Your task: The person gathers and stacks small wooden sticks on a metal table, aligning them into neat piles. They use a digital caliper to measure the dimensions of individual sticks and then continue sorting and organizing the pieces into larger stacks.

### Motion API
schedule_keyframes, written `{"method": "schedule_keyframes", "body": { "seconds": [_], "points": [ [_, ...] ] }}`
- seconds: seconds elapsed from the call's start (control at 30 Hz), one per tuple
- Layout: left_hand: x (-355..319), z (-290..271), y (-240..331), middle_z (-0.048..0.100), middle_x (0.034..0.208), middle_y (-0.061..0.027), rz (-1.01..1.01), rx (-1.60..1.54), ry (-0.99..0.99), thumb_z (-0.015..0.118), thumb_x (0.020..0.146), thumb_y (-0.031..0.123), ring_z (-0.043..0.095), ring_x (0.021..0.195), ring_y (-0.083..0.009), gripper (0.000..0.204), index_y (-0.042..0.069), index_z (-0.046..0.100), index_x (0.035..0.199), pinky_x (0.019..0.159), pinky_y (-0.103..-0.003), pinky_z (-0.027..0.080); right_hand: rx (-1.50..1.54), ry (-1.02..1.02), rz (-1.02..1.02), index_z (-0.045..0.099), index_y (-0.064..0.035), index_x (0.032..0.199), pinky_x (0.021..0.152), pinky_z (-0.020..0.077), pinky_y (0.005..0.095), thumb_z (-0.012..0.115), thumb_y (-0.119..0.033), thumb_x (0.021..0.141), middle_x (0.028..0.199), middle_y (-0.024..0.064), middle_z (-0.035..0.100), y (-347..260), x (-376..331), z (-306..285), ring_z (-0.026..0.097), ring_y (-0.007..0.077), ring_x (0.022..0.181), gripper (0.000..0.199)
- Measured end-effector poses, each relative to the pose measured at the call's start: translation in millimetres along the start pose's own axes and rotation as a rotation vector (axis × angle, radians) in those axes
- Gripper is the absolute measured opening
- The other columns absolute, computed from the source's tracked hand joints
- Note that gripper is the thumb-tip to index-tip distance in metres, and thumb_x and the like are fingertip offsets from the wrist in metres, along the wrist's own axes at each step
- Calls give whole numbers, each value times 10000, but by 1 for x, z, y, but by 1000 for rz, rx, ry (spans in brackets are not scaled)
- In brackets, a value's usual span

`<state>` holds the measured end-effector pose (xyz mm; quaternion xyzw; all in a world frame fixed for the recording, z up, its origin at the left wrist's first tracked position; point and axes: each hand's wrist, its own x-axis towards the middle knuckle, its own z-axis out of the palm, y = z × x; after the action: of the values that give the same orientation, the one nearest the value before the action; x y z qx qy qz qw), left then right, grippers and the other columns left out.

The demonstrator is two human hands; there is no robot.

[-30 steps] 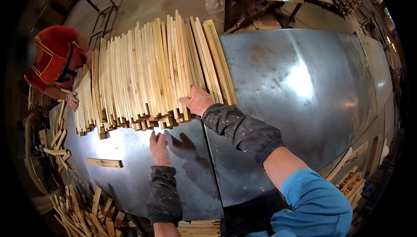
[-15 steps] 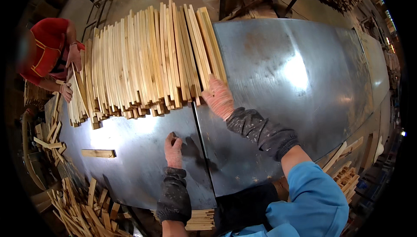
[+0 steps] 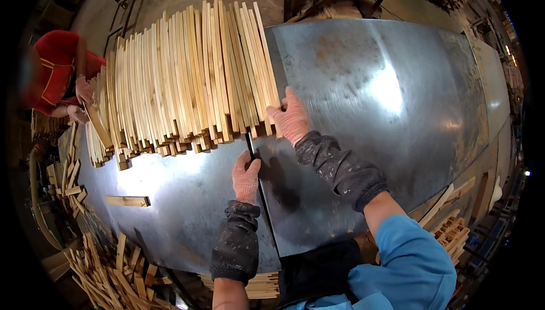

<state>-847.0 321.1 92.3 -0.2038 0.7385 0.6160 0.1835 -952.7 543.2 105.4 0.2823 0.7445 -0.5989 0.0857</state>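
Observation:
A row of long, pale wooden strips lies side by side across the metal table, their near ends uneven. My right hand, in a pinkish knit glove, rests against the near end of the rightmost strips. Its thumb touches the wood, and the fingers are apart and stretched forward. Below the row, my left hand, gloved alike, hovers over the table near the dark seam. Thumb and fingers stand apart with nothing seen between them. One short wooden piece lies alone to the left.
The shiny metal table has a seam down its middle. At the far left, a co-worker in red handles a strip at the row's end. Loose wood scraps are heaped below the table's left edge. Stacked wood stands at lower right.
The rightmost strips have shifted left against the row. My right hand has opened out beside them. My left hand has moved right and away from me. The co-worker's strip has tilted.

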Motion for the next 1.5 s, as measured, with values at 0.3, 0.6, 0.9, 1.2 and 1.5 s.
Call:
{"method": "schedule_keyframes", "body": {
  "seconds": [0.3, 0.6, 0.9, 1.2, 1.5],
  "points": [
    [29, 27, 6, 758, 1181, -102, -34, 45, 24, 803, 979, 128, 691, 1026, -172, 691, -27, 511, 1586, 933, -326, 563, -595, -111, 60, 174, -92, 1759, 1269, 405, 453, 890, -455, 847, 1669, 237, 397, -44, 26, 17, 420, 396, 1538, 1215],
    [27, 43, 26, 762, 1133, -97, -18, 14, 100, 779, 996, 163, 684, 986, -162, 646, -49, 540, 1557, 896, -319, 552, -517, -101, 74, 164, -133, 1768, 1250, 431, 457, 920, -410, 809, 1631, 235, 455, -39, 37, 14, 481, 405, 1505, 1252],
    [56, 52, 30, 730, 1335, -290, 17, 357, 177, 803, 964, 387, 685, 1266, -410, 697, -93, 634, 1440, 1078, -438, 517, -555, -97, 92, 154, -139, 1771, 1233, 448, 463, 906, -403, 807, 1639, 229, 443, -39, 37, 17, 499, 402, 1487, 1251],
    [54, 45, 20, 752, 1283, -204, -18, 158, 57, 830, 966, 265, 703, 1158, -291, 604, -87, 646, 1421, 1011, -380, 539, -623, -62, -52, 171, -86, 1757, 1242, 429, 477, 854, -454, 843, 1666, 222, 415, -24, 34, 17, 465, 410, 1503, 1199],
    [-10, 2, 4, 713, 910, -21, -245, -110, -24, 747, 1006, 218, 611, 768, -104, 395, -51, 739, 1295, 683, -278, 498, -536, -32, -326, 364, -14, 1641, 1179, 469, 515, 875, -368, 802, 1574, 284, 477, -6, 20, 19, 524, 493, 1391, 1044]
  ]
}}
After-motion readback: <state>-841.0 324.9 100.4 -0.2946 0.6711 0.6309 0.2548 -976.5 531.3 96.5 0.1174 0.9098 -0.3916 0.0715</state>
